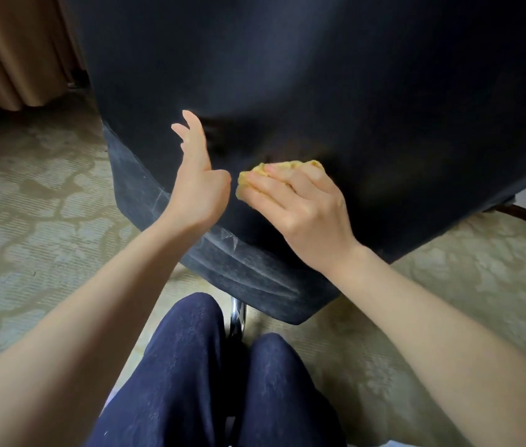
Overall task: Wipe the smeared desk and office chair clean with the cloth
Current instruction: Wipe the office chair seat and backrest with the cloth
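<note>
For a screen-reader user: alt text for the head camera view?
The right hand holds a yellow cloth against the black office chair. The left hand is open beside it; whitish smears streak the seat's front edge.

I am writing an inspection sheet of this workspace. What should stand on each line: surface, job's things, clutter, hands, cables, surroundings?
Surface: black chair, with pale streaks along its front seat edge.
Job's things: yellow cloth, bunched and lying against the chair; the desk is not in view.
Clutter: nothing seen.
Hands: right hand holds the cloth against the chair; left hand has straight fingers, holds nothing and is beside the cloth.
Cables: nothing seen.
Surroundings: patterned carpet, brown curtain, chrome chair post, the person's knees in dark trousers.
</note>
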